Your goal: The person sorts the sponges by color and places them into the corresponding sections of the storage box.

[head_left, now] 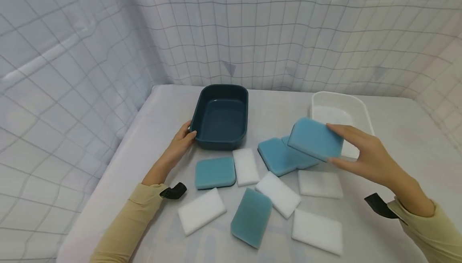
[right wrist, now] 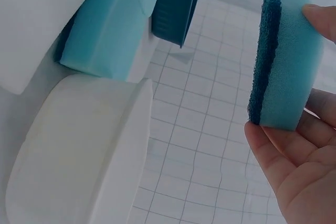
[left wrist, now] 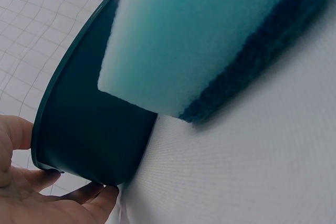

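Observation:
My right hand (head_left: 371, 154) holds a blue sponge (head_left: 317, 139) by its edges, thumb on one side and fingers on the other. It is raised above the table, by the near side of a white plastic bin (head_left: 337, 108). The sponge's dark scouring layer (right wrist: 265, 51) shows in the right wrist view. At the far left, my left hand (head_left: 180, 142) grips the near left corner of a dark blue bin (head_left: 220, 144), which has nothing in it. In the left wrist view, the thumb lies at the rim and the fingers lie along the bin's outer wall (left wrist: 94, 129).
Two blue sponges (head_left: 276, 156) overlap below the held one. Another blue sponge (head_left: 215, 172) lies before the dark bin, and one more (head_left: 252, 217) lies nearer. Several white sponges (head_left: 278, 194) are scattered among them. Gridded white curtains (head_left: 270, 34) hang behind the white table (head_left: 159, 106).

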Available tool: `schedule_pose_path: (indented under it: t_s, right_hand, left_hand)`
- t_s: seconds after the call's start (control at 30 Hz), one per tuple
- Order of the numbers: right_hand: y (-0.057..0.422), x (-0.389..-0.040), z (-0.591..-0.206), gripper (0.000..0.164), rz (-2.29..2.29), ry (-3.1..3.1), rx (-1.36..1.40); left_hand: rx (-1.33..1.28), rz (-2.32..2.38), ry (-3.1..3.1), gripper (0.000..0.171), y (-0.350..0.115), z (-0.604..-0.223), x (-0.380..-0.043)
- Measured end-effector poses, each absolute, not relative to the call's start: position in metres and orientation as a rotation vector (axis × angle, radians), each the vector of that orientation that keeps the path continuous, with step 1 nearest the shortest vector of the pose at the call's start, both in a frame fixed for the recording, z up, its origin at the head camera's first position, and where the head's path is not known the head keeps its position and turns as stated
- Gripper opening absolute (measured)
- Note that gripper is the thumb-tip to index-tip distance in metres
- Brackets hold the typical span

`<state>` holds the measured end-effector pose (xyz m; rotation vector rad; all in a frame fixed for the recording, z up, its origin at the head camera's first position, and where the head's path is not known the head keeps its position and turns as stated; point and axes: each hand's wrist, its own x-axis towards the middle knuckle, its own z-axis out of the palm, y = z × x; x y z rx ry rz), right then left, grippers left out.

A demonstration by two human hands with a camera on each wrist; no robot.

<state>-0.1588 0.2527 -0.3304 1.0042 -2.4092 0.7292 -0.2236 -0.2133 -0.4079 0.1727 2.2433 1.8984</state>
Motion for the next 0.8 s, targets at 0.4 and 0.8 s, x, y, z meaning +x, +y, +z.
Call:
schedule_pose_path:
  t_s: [0.4,0.8]
  right_hand:
    - [0.228,-0.18,-0.329,0.084,0.781,-2.377,1.102]
    - [0.2,-0.198,-0.331,0.077,0.858,-2.394,1.122]
  left_hand:
    - [0.183,1.922,2.222,0.056,-0.214,-0.408,-0.223]
    - [0.18,1.9,2.24,0.056,-0.215,-0.408,-0.222]
